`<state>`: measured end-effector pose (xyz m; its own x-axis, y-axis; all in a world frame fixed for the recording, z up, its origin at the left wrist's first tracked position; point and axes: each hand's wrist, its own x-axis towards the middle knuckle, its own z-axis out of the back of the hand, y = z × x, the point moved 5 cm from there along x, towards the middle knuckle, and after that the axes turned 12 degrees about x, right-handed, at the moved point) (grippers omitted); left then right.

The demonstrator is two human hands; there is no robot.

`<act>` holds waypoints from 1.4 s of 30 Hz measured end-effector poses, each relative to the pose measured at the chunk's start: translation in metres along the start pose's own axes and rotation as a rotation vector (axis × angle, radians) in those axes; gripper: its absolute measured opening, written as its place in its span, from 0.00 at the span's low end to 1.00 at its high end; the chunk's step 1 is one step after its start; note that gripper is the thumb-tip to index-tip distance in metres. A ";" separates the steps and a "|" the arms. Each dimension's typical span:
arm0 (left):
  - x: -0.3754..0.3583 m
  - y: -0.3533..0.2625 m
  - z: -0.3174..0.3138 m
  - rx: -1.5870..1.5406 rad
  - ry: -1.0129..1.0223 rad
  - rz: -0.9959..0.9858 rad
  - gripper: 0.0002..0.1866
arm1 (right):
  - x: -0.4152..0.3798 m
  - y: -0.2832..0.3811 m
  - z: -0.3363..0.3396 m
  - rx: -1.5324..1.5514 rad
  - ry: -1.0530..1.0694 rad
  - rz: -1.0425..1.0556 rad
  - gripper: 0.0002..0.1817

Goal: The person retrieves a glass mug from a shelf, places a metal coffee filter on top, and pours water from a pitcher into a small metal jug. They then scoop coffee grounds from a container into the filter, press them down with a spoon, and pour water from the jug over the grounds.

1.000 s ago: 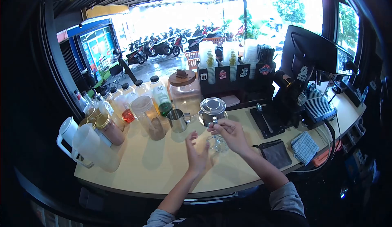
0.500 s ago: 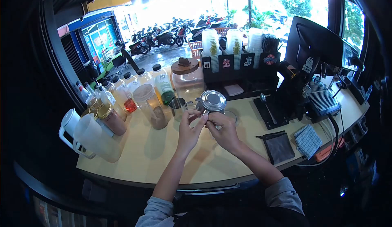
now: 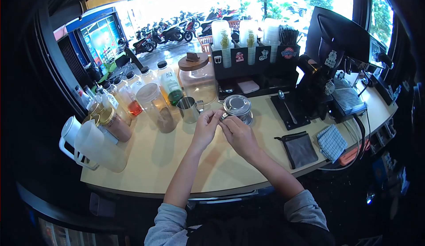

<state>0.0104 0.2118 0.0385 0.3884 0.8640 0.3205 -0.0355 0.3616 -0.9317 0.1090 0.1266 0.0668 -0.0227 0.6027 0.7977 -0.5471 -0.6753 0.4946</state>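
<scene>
A small round metal coffee drip filter point(image 3: 237, 104) with its lid on sits over a clear cup or glass point(image 3: 249, 119), whose lower part is mostly hidden by my right hand. My left hand point(image 3: 207, 128) pinches at the filter's near-left side, thumb and forefinger together. Right beside it, my right hand point(image 3: 239, 134) is closed with its fingertips on the filter's near edge. Just what part the fingers grip is covered by them. Left of the filter stands a steel pitcher point(image 3: 189, 110), its handle turned toward the filter.
Plastic jugs point(image 3: 98, 147), a lidded canister point(image 3: 156, 109), syrup bottles point(image 3: 169, 82) and a wooden-lidded jar point(image 3: 197, 84) crowd the left. On the right are a spoon point(image 3: 288, 109) on a black mat, a dark pouch point(image 3: 300, 149), a checked cloth point(image 3: 331, 143) and a coffee machine point(image 3: 346, 98).
The drip filter has come down and slightly right, onto the cup. Both hands moved with it and stay close together. The whole view has shifted a little.
</scene>
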 end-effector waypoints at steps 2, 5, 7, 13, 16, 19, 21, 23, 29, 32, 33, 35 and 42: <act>0.003 0.001 -0.005 -0.043 -0.016 0.029 0.14 | -0.002 -0.006 0.000 -0.027 -0.004 -0.010 0.05; 0.008 0.007 -0.008 -0.016 0.004 0.062 0.16 | -0.004 -0.016 -0.001 -0.044 0.002 -0.036 0.05; 0.011 0.012 -0.009 0.040 0.014 0.093 0.17 | -0.002 -0.015 0.001 -0.033 0.005 -0.071 0.05; 0.004 -0.002 -0.015 -0.020 0.059 0.126 0.15 | -0.001 -0.004 0.005 0.058 0.046 -0.166 0.08; 0.005 0.008 -0.016 0.072 0.162 0.060 0.16 | 0.001 -0.004 0.007 0.085 0.124 -0.176 0.09; 0.009 0.011 -0.014 0.019 0.128 0.015 0.14 | 0.005 -0.001 0.018 0.135 0.164 -0.210 0.07; 0.013 0.010 -0.013 0.008 0.120 -0.007 0.15 | 0.009 0.000 0.032 0.230 0.123 -0.268 0.05; 0.020 0.008 -0.009 -0.002 0.108 -0.025 0.16 | 0.027 0.016 0.060 0.137 0.123 -0.354 0.08; 0.015 0.010 -0.008 0.040 0.129 0.024 0.17 | 0.054 -0.029 0.075 -0.092 0.133 -0.148 0.34; -0.003 0.026 -0.010 0.037 0.072 -0.013 0.21 | 0.053 -0.044 0.063 -0.122 0.273 -0.175 0.47; -0.008 0.030 -0.013 0.086 0.148 0.017 0.23 | 0.053 -0.047 0.058 -0.067 0.352 -0.301 0.52; -0.012 0.048 -0.015 0.132 0.207 0.049 0.21 | 0.058 -0.044 0.056 0.021 0.419 -0.392 0.53; -0.016 0.055 0.008 0.209 0.126 0.015 0.12 | 0.061 -0.045 0.042 0.171 0.450 -0.401 0.51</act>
<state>-0.0049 0.2205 -0.0161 0.4974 0.8243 0.2706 -0.2272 0.4247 -0.8764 0.1670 0.1763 0.1079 -0.2133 0.9184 0.3333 -0.4456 -0.3951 0.8033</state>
